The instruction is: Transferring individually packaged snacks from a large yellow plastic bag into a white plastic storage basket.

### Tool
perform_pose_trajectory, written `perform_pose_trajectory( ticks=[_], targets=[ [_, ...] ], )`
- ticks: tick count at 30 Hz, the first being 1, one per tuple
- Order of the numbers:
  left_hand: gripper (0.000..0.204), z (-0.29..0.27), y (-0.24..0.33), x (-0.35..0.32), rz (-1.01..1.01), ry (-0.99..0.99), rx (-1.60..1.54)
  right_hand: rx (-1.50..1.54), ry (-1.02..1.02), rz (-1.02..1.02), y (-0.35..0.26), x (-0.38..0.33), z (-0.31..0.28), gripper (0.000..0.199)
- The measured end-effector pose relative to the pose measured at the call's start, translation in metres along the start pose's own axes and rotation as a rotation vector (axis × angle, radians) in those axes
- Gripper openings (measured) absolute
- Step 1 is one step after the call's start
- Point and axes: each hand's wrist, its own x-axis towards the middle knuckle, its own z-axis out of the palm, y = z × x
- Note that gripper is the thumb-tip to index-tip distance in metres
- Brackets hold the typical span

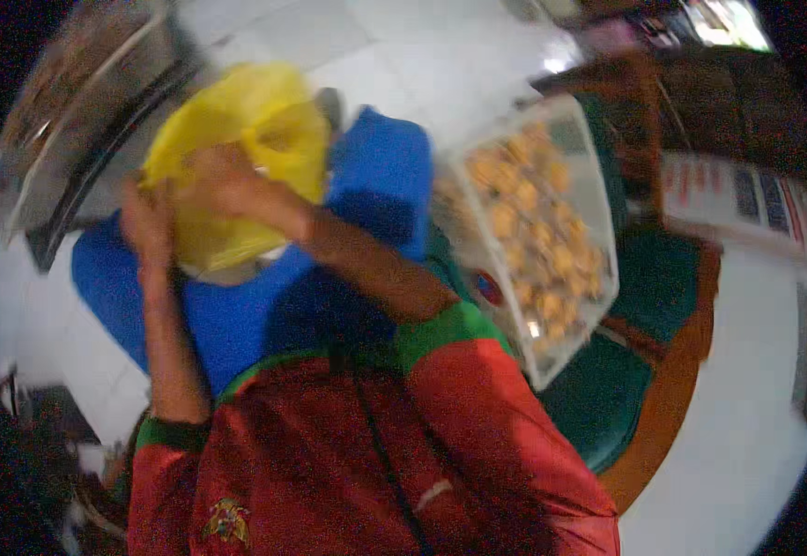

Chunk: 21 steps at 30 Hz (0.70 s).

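A yellow plastic bag [283, 107] rests between my legs in blue trousers [380, 176], with a pale rounded rim [237, 271] showing beneath its near edge. My left hand [149, 227] grips the bag's left side. Across its middle reaches my right hand [232, 185], with its fingers bent and closed on the yellow plastic. Motion smears both hands, so single fingers are hard to make out. What the bag holds is hidden.
To my right, a clear plastic container [598, 185] of golden-brown lumpy pieces [538, 222] sits on a green cushioned seat [607, 408] with a wooden frame [677, 408]. A white printed box [718, 190] lies farther right. Pale floor tiles [403, 56] spread ahead.
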Motion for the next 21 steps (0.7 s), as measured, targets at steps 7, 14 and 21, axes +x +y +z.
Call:
perform_pose_trajectory(
  ticks=[7,14,21],
  targets=[
    [0.051,-0.033,0.143,-0.020,0.616,0.322,-0.062,-0.308,0.644,0.079,-0.085,-0.212,-0.225,0.035],
    [0.037,-0.006,0.378,-0.120,1.092,-0.475,-0.242,-0.613,0.459,0.828,0.041,-0.394,-0.264,0.072],
    [0.060,0.079,0.419,-0.138,1.376,-0.743,0.269,-0.631,0.467,0.656,0.077,-0.407,-0.257,0.081]
  ],
)
